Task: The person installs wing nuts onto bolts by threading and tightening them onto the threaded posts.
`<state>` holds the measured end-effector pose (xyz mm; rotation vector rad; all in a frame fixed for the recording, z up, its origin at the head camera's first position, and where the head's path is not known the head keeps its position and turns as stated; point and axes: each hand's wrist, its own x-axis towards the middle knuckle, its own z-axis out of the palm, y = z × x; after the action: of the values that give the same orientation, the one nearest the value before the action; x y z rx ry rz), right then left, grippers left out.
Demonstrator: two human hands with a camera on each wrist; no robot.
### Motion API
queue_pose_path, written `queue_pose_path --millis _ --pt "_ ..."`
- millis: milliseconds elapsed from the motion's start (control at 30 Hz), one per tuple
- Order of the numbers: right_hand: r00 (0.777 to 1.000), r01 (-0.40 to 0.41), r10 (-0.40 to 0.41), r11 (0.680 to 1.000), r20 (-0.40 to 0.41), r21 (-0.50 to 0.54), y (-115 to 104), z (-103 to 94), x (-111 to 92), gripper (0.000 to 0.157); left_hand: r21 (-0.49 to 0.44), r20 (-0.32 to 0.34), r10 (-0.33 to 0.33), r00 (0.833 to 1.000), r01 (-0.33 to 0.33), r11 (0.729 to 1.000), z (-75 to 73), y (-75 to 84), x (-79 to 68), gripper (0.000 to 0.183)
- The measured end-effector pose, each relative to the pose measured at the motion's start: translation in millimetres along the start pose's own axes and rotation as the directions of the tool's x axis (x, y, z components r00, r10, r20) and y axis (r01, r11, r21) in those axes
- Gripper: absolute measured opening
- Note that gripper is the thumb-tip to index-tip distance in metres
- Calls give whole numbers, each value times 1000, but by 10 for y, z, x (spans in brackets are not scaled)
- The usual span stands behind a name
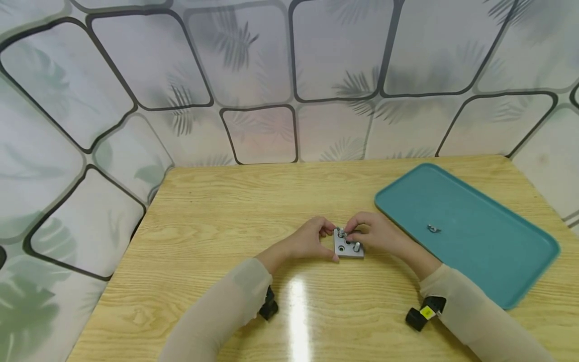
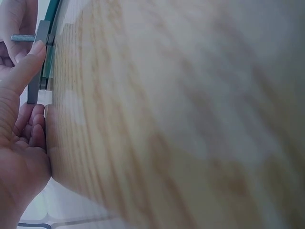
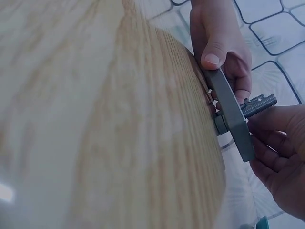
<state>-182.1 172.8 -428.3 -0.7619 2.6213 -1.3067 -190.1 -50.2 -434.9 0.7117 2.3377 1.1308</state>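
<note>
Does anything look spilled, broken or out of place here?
Only the teal tray looks odd: it sits askew, slanting against the edges of the wooden table. Nothing appears spilled, and the metal plate shows no visible damage.

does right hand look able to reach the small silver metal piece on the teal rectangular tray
Likely yes: nothing covers the piece; the right hand, though busy at the grey metal plate, is nearby.

Head view looks down; closer wrist views share the plate (image 3: 233,117).
</note>
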Motion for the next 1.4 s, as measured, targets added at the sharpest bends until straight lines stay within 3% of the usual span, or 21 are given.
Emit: queue_pose_path --millis 100,300,633,1400 --pt "1000 5 -5 1000 -10 -7 -6 5 -9 10 1 0 -3 1000 3 1000 2 2 -4 70" --pt "997 -72 71 997 -15 -7 -34 -4 -19 18 -12 3 -5 1000 5 1000 2 4 -5 69" --pt "991 -118 116 992 61 42 -30 -13 50 31 -15 16 8 1000 -7 1000 -7 2 -9 68" --pt "997 -81 81 995 0 -49 -32 8 42 19 -22 17 2 1000 -1 1000 -25 13 -3 70"
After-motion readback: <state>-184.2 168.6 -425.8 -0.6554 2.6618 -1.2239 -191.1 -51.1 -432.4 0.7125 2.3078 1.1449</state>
